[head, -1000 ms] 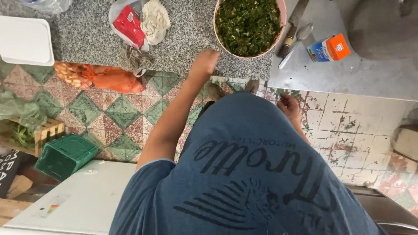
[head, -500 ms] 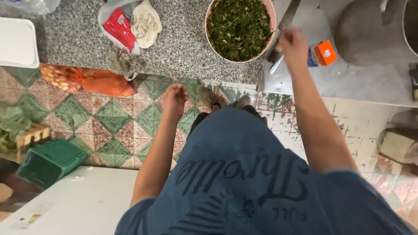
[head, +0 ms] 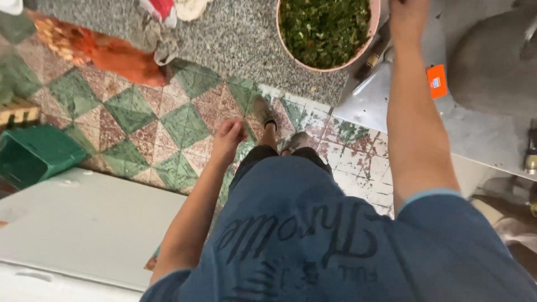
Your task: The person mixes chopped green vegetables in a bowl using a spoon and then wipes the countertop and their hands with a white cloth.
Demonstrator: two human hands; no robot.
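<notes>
Location: a working kitchen, food-prep corner. I stood at a speckled grey granite counter (head: 235, 39) that carried a large pink bowl (head: 373, 22) filled with chopped green herbs (head: 324, 25). Beside it sat a steel worktop (head: 481, 128) with a dark-handled utensil (head: 372, 59) at its edge and a small orange packet (head: 437, 81). An orange mesh sack of produce (head: 95, 47) lay on the counter near crumpled bags (head: 162, 11). The floor (head: 140, 112) was patterned green and reddish tile, worn and stained. A green plastic crate (head: 33, 156) and a white appliance lid (head: 84, 223) stood at floor level.
</notes>
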